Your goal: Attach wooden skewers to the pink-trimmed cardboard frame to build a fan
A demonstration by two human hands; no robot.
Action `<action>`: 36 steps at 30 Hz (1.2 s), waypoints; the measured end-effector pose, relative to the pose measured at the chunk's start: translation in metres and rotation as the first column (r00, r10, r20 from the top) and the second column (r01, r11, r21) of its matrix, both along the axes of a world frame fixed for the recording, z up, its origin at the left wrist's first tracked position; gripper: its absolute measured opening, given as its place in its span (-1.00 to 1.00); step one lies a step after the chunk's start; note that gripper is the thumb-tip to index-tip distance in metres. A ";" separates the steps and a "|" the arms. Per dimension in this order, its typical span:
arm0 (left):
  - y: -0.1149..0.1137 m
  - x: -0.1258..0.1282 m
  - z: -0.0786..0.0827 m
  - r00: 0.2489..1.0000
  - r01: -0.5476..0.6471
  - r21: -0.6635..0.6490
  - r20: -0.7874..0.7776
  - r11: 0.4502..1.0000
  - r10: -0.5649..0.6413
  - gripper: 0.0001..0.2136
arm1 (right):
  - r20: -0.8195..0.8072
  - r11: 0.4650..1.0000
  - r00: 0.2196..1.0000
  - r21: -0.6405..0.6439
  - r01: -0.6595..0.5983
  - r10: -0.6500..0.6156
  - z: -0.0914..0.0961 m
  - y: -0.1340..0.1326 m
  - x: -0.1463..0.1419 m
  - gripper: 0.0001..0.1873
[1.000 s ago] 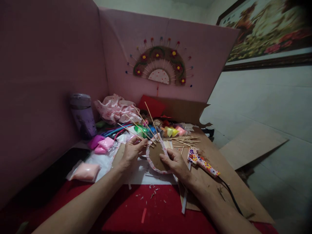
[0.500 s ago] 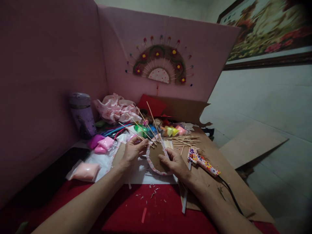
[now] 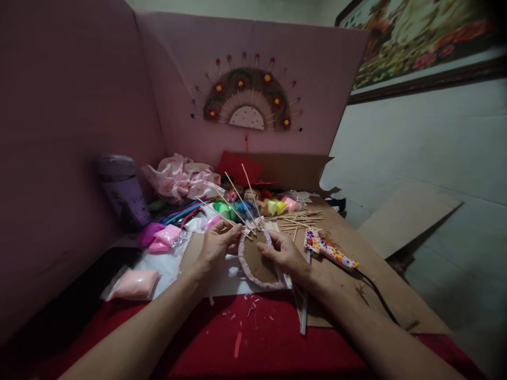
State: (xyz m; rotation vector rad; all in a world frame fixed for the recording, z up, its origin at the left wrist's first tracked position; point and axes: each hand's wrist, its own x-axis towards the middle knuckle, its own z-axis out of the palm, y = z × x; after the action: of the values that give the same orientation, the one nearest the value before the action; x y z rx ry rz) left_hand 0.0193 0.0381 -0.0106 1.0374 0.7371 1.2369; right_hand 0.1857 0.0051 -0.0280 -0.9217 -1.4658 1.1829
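My right hand (image 3: 287, 257) grips a rounded cardboard piece (image 3: 259, 266) by its right side, thumb on the brown face. Pink-and-white patterned fabric wraps the cardboard's rim. Several thin wooden sticks (image 3: 236, 189) fan out from its upper edge, their lower ends lying on the cardboard. My left hand (image 3: 216, 245) is closed at the upper left edge, thumb and fingers pinching the lowest wooden stick (image 3: 214, 210) near its lower end. The fingertips partly hide that contact. A flower-patterned glue gun (image 3: 330, 250) lies right of my right hand, a clear glue stick (image 3: 304, 303) at its tip.
Loose wooden sticks (image 3: 303, 217) lie on a cardboard sheet (image 3: 380, 290). Bags of coloured clay (image 3: 137, 284), a purple tumbler (image 3: 125, 192) and crumpled fabric (image 3: 180, 177) stand or lie left and behind. A decorated half-ring fan (image 3: 247, 97) is on the pink panel. Scraps dot the red cloth (image 3: 206, 343).
The camera view has turned, so the background sits further left in the picture. Both hands keep their hold; the cardboard and its sticks have tilted slightly.
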 end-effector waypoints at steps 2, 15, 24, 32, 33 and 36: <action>0.000 0.000 0.001 1.000 -0.006 0.009 -0.006 1.000 0.006 -0.69 | -0.024 1.000 1.000 -0.023 -0.012 0.012 0.000 0.001 0.001 -0.63; -0.001 0.002 0.001 0.998 0.004 0.042 -0.065 0.999 -0.001 -0.67 | -0.033 0.998 0.998 -0.030 -0.057 0.056 -0.003 0.003 0.002 -0.63; -0.001 0.001 0.001 0.998 0.005 0.068 -0.069 0.998 0.000 -0.68 | -0.049 0.997 0.996 -0.018 -0.069 0.068 -0.003 0.002 0.001 -0.64; -0.003 0.001 0.002 0.997 0.009 0.081 -0.075 0.997 -0.003 -0.69 | 0.026 0.997 0.997 0.030 -0.069 0.068 -0.003 0.004 0.003 -0.66; -0.003 0.001 0.002 0.997 0.011 0.078 -0.076 0.997 -0.005 -0.69 | 0.033 0.997 0.997 0.030 -0.069 0.068 -0.003 0.005 0.003 -0.66; -0.003 0.001 0.001 0.997 0.015 0.074 -0.077 0.997 -0.009 -0.68 | 0.043 0.997 0.997 0.032 -0.067 0.066 -0.004 0.005 0.004 -0.66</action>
State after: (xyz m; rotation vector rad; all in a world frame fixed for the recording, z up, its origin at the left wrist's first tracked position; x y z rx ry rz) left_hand 0.0205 0.0355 -0.0096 1.1538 0.7474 1.2272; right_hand 0.1895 0.0106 -0.0325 -0.8861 -1.5563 1.1904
